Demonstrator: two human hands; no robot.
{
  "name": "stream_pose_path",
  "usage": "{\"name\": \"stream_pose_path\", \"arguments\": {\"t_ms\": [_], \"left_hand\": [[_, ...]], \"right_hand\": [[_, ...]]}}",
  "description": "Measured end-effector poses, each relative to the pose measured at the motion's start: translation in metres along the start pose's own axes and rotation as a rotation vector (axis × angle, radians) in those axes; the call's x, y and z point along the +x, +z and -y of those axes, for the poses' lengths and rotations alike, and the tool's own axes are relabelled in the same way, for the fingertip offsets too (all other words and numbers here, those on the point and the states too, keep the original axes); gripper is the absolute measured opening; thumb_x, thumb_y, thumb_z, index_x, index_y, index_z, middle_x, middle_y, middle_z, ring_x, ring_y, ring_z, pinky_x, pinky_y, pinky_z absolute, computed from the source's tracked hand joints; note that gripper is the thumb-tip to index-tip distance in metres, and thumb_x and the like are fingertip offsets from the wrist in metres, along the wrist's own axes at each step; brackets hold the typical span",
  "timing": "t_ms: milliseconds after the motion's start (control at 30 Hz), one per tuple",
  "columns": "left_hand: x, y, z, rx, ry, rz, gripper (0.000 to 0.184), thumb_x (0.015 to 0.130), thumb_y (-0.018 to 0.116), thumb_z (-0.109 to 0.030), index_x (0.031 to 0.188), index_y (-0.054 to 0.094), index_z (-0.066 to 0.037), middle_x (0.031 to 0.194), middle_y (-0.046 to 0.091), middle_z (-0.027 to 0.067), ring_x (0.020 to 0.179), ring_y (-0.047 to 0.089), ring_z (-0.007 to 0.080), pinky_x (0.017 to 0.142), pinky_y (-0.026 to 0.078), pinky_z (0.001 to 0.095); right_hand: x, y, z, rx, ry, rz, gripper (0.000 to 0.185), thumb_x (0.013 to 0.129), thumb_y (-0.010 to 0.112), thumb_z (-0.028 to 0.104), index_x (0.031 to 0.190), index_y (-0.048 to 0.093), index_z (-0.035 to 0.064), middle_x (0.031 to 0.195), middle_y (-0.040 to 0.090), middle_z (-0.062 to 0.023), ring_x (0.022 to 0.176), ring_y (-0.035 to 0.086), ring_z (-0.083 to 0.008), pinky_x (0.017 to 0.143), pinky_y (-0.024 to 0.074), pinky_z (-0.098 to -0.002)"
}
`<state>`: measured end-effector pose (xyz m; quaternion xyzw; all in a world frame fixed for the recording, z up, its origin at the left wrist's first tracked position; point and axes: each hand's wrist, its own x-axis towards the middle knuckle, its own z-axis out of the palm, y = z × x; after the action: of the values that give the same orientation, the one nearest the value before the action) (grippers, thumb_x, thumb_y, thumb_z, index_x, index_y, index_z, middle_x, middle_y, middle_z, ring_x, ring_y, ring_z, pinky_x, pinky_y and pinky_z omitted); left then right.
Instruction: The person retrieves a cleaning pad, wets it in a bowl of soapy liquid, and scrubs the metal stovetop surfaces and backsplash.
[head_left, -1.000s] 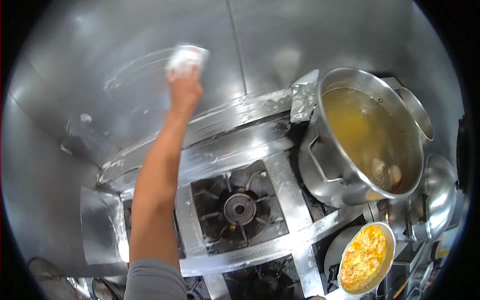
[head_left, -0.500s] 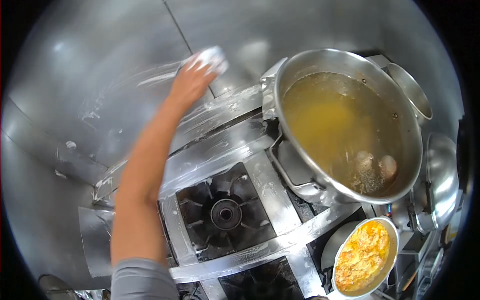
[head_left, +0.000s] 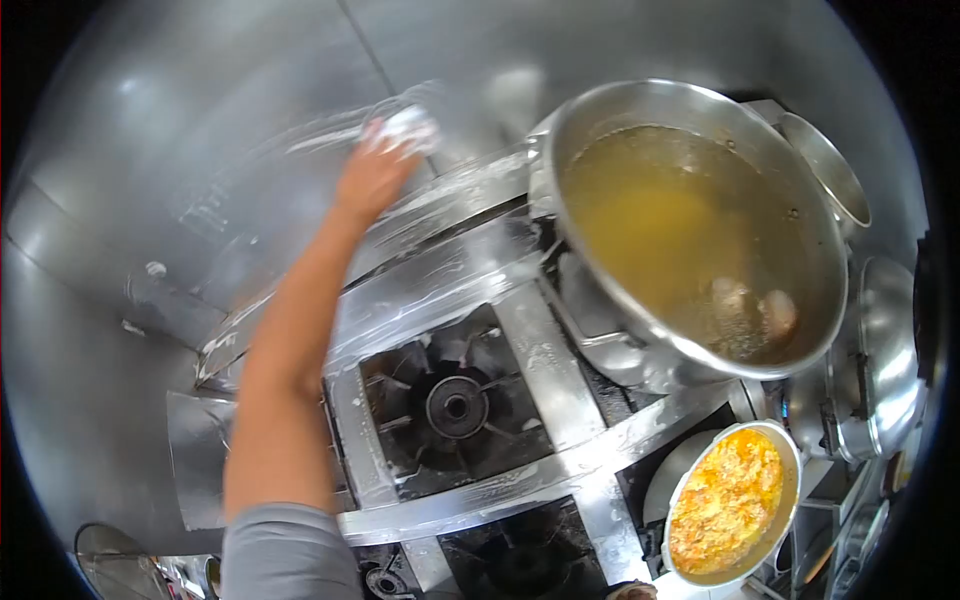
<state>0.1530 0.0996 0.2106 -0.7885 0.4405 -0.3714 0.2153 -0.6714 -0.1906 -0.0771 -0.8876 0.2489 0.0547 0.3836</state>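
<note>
My left hand (head_left: 380, 170) is stretched up against the steel back wall (head_left: 240, 120), fingers closed over a white soapy wad (head_left: 408, 128), either a cloth or a sponge. Curved streaks of suds surround it on the metal. Below lies the stove's back ledge (head_left: 440, 265), also smeared with foam. At the bottom edge a small skin-coloured patch (head_left: 632, 592) shows, perhaps part of my right hand; its fingers cannot be made out.
A large pot (head_left: 600, 260) of yellowish liquid with chunks in it stands right of my left hand. Nearer is an oval pan (head_left: 798, 480) of orange-yellow food. Bare burners (head_left: 456, 405) lie below my arm. Metal lids and pans (head_left: 885, 350) crowd the right side.
My left hand has shifted slightly over the wall with the soapy wad, and fresh looping suds marks show around it. The view has moved a little.
</note>
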Motion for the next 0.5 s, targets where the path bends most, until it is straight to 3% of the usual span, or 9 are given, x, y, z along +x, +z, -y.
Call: {"name": "stream_pose_path", "arguments": {"t_ms": [100,167,233,267,367,400,433,500], "left_hand": [[-0.020,0.014,-0.011,-0.032,0.114,0.100,0.029,0.093,0.055,-0.019,0.117,0.070,-0.012,0.128,0.068,0.0052,0.121,0.061,0.0250,0.124,0.029,0.0486],[-0.115,0.016,0.017,-0.064,0.229,0.139,0.023,0.091,0.058,-0.017,0.110,0.071,-0.014,0.120,0.071,0.0047,0.122,0.061,0.0252,0.125,0.026,0.0538],[-0.225,-0.003,0.068,-0.081,0.141,0.211,0.022,0.090,0.059,-0.019,0.109,0.070,-0.015,0.133,0.066,0.0036,0.132,0.055,0.0239,0.125,0.025,0.0557],[-0.245,-0.037,0.084,-0.059,0.138,0.344,0.027,0.091,0.059,-0.020,0.116,0.069,-0.016,0.144,0.059,0.0019,0.135,0.053,0.0228,0.126,0.023,0.0565],[-0.227,-0.054,0.094,0.044,0.170,0.427,0.034,0.093,0.057,-0.020,0.126,0.066,-0.018,0.149,0.055,0.0005,0.138,0.050,0.0219,0.125,0.022,0.0574],[-0.188,-0.052,0.072,0.047,0.097,0.231,0.034,0.094,0.055,-0.019,0.126,0.066,-0.016,0.141,0.062,0.0014,0.136,0.053,0.0226,0.124,0.021,0.0604],[-0.154,-0.042,0.058,0.041,0.033,0.121,0.039,0.096,0.051,-0.018,0.133,0.062,-0.018,0.146,0.057,0.0015,0.134,0.053,0.0208,0.125,0.019,0.0568],[-0.106,-0.018,0.023,0.062,-0.025,0.229,0.037,0.094,0.053,-0.016,0.129,0.063,-0.017,0.136,0.062,0.0038,0.123,0.059,0.0221,0.125,0.020,0.0564]], "right_hand": [[-0.001,0.000,0.006,0.018,0.008,0.014,0.031,0.101,0.059,0.034,0.101,0.064,0.0033,0.088,0.066,-0.0141,0.077,0.062,-0.0323,0.070,0.0523,-0.0434],[-0.002,-0.002,0.005,0.034,0.023,0.007,0.031,0.101,0.059,0.034,0.100,0.064,0.0033,0.087,0.066,-0.0139,0.077,0.062,-0.0320,0.070,0.0523,-0.0432],[0.000,-0.003,0.001,0.049,0.040,0.006,0.032,0.101,0.059,0.034,0.100,0.064,0.0033,0.087,0.066,-0.0136,0.077,0.062,-0.0316,0.070,0.0524,-0.0429],[0.000,-0.005,0.000,0.050,0.051,0.000,0.032,0.101,0.059,0.034,0.099,0.064,0.0032,0.086,0.066,-0.0135,0.077,0.061,-0.0314,0.070,0.0524,-0.0427],[-0.003,-0.007,0.002,0.056,0.075,0.005,0.032,0.101,0.058,0.035,0.098,0.065,0.0032,0.086,0.065,-0.0131,0.076,0.061,-0.0309,0.071,0.0525,-0.0423],[-0.004,-0.007,0.005,0.067,0.081,0.012,0.033,0.101,0.058,0.035,0.098,0.065,0.0031,0.085,0.065,-0.0129,0.076,0.061,-0.0307,0.071,0.0525,-0.0421],[-0.007,-0.006,0.008,0.066,0.084,0.020,0.033,0.101,0.058,0.035,0.097,0.065,0.0031,0.085,0.065,-0.0128,0.076,0.061,-0.0305,0.071,0.0526,-0.0420],[-0.013,0.000,0.015,0.065,0.081,0.035,0.033,0.101,0.058,0.035,0.096,0.065,0.0031,0.085,0.065,-0.0125,0.076,0.061,-0.0301,0.071,0.0526,-0.0417]]}}
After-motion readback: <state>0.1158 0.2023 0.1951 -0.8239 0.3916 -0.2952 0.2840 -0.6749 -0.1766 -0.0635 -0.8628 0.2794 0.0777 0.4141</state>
